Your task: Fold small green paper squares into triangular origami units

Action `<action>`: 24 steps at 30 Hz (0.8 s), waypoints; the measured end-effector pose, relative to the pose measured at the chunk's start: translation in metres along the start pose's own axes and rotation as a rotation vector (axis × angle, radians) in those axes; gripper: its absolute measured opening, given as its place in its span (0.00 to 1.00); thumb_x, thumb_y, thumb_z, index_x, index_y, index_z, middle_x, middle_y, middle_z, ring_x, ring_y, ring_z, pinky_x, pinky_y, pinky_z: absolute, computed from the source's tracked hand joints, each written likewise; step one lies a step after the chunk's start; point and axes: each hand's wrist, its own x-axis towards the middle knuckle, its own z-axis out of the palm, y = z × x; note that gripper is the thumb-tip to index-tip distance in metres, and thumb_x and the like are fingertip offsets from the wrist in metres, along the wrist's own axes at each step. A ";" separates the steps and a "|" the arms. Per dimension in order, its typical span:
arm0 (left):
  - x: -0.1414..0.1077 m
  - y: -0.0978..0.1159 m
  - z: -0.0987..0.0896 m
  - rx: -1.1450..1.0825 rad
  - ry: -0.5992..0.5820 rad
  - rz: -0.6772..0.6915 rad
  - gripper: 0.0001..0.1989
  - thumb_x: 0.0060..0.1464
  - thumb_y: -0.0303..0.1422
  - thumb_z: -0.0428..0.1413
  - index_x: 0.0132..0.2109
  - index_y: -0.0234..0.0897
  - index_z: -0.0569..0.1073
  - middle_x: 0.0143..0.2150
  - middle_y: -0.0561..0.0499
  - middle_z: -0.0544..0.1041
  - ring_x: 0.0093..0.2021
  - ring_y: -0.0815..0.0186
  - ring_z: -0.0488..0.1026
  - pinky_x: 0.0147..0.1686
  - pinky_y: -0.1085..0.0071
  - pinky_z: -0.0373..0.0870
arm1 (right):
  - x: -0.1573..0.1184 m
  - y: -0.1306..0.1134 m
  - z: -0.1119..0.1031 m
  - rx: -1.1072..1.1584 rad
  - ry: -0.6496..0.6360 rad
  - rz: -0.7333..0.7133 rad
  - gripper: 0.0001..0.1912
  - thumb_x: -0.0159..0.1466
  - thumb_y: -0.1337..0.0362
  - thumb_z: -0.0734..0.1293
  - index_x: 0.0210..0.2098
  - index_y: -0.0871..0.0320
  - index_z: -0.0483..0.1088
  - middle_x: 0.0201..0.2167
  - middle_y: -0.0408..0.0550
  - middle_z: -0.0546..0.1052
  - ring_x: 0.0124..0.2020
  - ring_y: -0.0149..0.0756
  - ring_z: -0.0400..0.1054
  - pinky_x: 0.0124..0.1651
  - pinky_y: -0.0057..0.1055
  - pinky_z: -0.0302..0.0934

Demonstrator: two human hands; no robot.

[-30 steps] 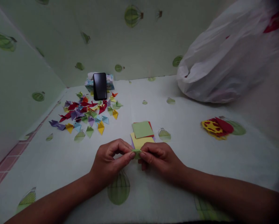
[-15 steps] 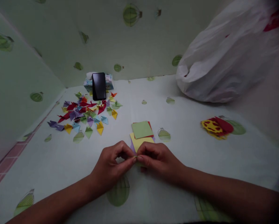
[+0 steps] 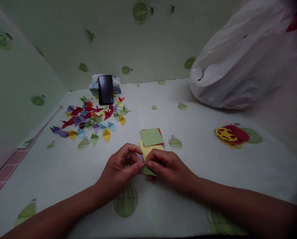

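A small green folded paper [image 3: 149, 170] is held between both hands, low in the middle. My left hand [image 3: 125, 164] pinches its left end with thumb and a finger, the index finger raised above. Closed on the paper's right part is my right hand [image 3: 168, 166], its thumb on top and a fingertip underneath. Just beyond the hands lie a yellow sheet [image 3: 148, 148] and a green square sheet [image 3: 152, 137], the latter over a red one. A purple sheet edge shows beneath the yellow one.
Several folded paper pieces [image 3: 95, 118] are heaped at the back left, before a black phone [image 3: 105, 89] leaning on a tissue box [image 3: 117, 85]. Yellow and red paper cut-outs [image 3: 231, 134] lie at the right. A large white plastic bag [image 3: 234, 66] stands behind them.
My left index finger has lifted away from the pinch. More of the green folded paper shows between the hands. The view has shifted slightly.
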 end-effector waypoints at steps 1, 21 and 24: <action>0.000 0.000 0.000 -0.003 0.001 -0.004 0.10 0.54 0.30 0.60 0.42 0.37 0.69 0.27 0.57 0.72 0.28 0.72 0.69 0.30 0.75 0.66 | 0.000 0.000 0.000 -0.004 0.001 -0.007 0.10 0.64 0.60 0.63 0.29 0.59 0.65 0.24 0.42 0.69 0.24 0.29 0.67 0.26 0.25 0.62; 0.003 0.008 -0.001 0.179 -0.014 -0.059 0.11 0.57 0.36 0.56 0.30 0.34 0.71 0.23 0.55 0.71 0.24 0.71 0.67 0.26 0.75 0.64 | 0.003 -0.001 -0.005 0.075 -0.008 0.130 0.17 0.64 0.55 0.66 0.25 0.60 0.65 0.18 0.40 0.70 0.18 0.26 0.65 0.23 0.24 0.58; 0.004 0.006 -0.002 0.171 -0.035 -0.078 0.11 0.58 0.36 0.56 0.30 0.35 0.70 0.23 0.56 0.70 0.23 0.72 0.65 0.25 0.75 0.62 | 0.003 -0.003 -0.008 0.047 0.023 0.082 0.16 0.65 0.56 0.65 0.25 0.60 0.65 0.20 0.41 0.70 0.19 0.26 0.65 0.24 0.24 0.59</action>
